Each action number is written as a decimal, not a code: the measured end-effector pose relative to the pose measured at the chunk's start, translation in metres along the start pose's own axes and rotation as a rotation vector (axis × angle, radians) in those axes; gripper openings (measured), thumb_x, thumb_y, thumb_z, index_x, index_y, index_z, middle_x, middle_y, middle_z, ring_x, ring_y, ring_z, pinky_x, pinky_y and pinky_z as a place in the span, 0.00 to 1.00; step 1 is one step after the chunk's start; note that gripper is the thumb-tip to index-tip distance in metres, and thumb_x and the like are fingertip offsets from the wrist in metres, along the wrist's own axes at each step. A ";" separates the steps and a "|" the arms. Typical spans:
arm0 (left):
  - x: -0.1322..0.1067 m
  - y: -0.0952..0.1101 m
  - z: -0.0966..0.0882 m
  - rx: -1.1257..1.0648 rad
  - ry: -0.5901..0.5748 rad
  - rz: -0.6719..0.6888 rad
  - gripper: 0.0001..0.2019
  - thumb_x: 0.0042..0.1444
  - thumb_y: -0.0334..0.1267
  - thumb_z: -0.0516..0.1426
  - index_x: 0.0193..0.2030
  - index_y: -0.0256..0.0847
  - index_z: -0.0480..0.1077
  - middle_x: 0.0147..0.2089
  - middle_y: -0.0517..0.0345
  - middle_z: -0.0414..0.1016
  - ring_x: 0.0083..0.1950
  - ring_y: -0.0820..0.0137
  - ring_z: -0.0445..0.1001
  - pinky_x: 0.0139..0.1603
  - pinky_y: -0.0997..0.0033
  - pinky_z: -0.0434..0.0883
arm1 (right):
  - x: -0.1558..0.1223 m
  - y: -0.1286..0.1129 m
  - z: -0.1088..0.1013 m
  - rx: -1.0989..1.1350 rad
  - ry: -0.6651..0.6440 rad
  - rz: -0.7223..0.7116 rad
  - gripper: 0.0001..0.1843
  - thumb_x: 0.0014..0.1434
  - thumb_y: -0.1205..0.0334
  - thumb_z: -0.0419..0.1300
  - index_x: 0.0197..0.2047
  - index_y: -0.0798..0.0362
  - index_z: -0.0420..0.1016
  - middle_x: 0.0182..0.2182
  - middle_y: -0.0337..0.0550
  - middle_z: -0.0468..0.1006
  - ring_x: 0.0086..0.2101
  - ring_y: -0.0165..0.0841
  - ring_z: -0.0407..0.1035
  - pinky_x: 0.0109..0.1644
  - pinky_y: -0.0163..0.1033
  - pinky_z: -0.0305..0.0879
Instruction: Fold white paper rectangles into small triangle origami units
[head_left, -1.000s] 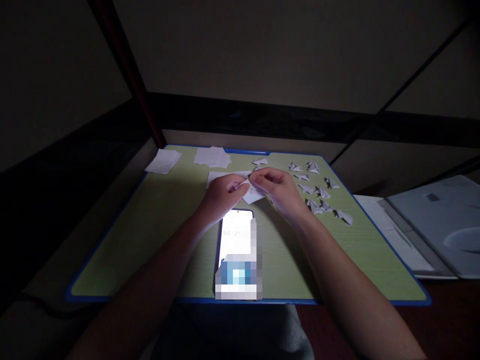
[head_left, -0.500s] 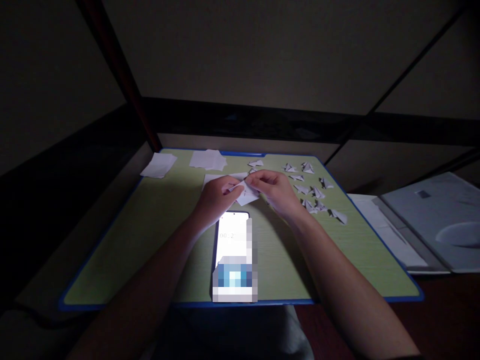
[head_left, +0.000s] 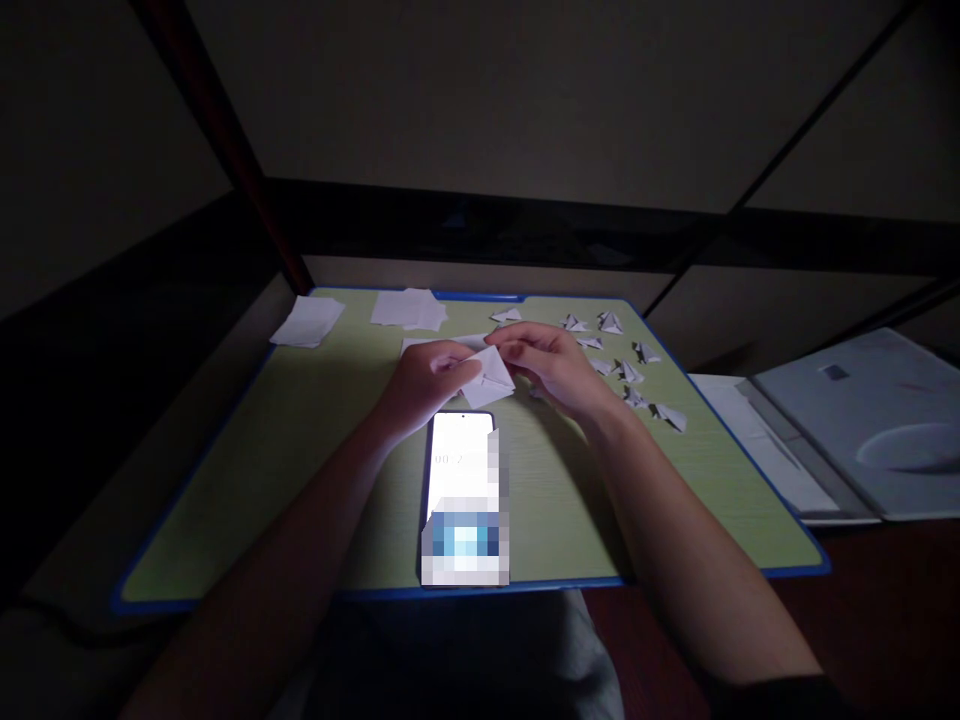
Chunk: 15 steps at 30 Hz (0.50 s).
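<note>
A small white folded paper with visible creases is held over the table, just beyond the phone. My left hand pinches its left side, thumb on top and fingers beneath. At the paper's upper right corner is my right hand, its fingers curled and its fingertips partly hidden behind the sheet. Under and behind my hands lies another white sheet, mostly covered. A phone with a lit screen lies in front of my hands, its lower part pixelated.
Two stacks of white paper, a left stack and a middle stack, lie along the far side of the green table. Several folded paper pieces are scattered on the right. Beyond the right edge sits a pale box.
The folded paper has turned to show a flatter, creased face toward me. My right thumb has drawn back from its front. The whole view has shifted slightly.
</note>
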<state>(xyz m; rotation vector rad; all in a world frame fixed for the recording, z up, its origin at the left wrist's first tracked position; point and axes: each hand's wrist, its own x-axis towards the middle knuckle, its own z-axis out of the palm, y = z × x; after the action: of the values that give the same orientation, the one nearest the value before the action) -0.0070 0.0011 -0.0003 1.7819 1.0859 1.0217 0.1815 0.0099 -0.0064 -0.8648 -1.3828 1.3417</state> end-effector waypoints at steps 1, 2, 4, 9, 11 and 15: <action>0.000 0.001 0.000 -0.038 -0.025 -0.023 0.10 0.50 0.41 0.59 0.31 0.35 0.75 0.28 0.55 0.77 0.27 0.71 0.74 0.25 0.73 0.68 | -0.001 -0.001 0.000 0.005 -0.011 -0.009 0.09 0.49 0.62 0.67 0.36 0.52 0.82 0.27 0.39 0.77 0.26 0.28 0.65 0.32 0.36 0.62; 0.001 0.001 -0.001 -0.069 -0.037 -0.041 0.10 0.49 0.41 0.59 0.31 0.35 0.75 0.27 0.56 0.77 0.26 0.72 0.73 0.25 0.74 0.67 | -0.002 -0.002 0.000 0.007 -0.026 -0.013 0.08 0.50 0.62 0.66 0.36 0.52 0.81 0.27 0.39 0.77 0.26 0.28 0.65 0.32 0.37 0.62; 0.001 0.001 -0.001 -0.109 -0.057 -0.064 0.10 0.48 0.41 0.59 0.30 0.35 0.75 0.25 0.57 0.75 0.25 0.73 0.71 0.24 0.74 0.66 | -0.002 -0.004 0.000 0.002 -0.054 -0.024 0.07 0.51 0.62 0.66 0.35 0.53 0.81 0.26 0.38 0.76 0.25 0.27 0.64 0.31 0.36 0.61; 0.001 -0.002 0.000 -0.143 -0.058 -0.096 0.10 0.48 0.42 0.59 0.30 0.35 0.74 0.24 0.59 0.74 0.24 0.73 0.70 0.24 0.74 0.65 | -0.002 -0.005 0.000 0.009 -0.104 -0.049 0.06 0.49 0.63 0.67 0.33 0.53 0.79 0.24 0.37 0.74 0.24 0.27 0.63 0.29 0.36 0.58; 0.001 -0.002 0.001 -0.153 -0.064 -0.116 0.10 0.48 0.42 0.59 0.30 0.36 0.74 0.24 0.59 0.73 0.24 0.74 0.70 0.24 0.74 0.64 | -0.002 -0.004 0.001 -0.002 -0.105 -0.046 0.05 0.49 0.64 0.66 0.33 0.53 0.78 0.24 0.37 0.74 0.24 0.26 0.63 0.29 0.36 0.57; 0.000 -0.001 0.002 -0.149 -0.075 -0.110 0.11 0.49 0.43 0.59 0.30 0.36 0.74 0.24 0.60 0.72 0.24 0.74 0.68 0.23 0.74 0.63 | -0.002 -0.004 0.002 -0.042 -0.081 -0.056 0.05 0.49 0.64 0.66 0.32 0.54 0.77 0.24 0.37 0.72 0.24 0.26 0.61 0.28 0.36 0.57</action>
<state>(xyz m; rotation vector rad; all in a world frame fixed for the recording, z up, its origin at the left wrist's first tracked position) -0.0057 0.0014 -0.0016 1.6109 1.0222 0.9375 0.1808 0.0071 -0.0021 -0.8005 -1.4918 1.3215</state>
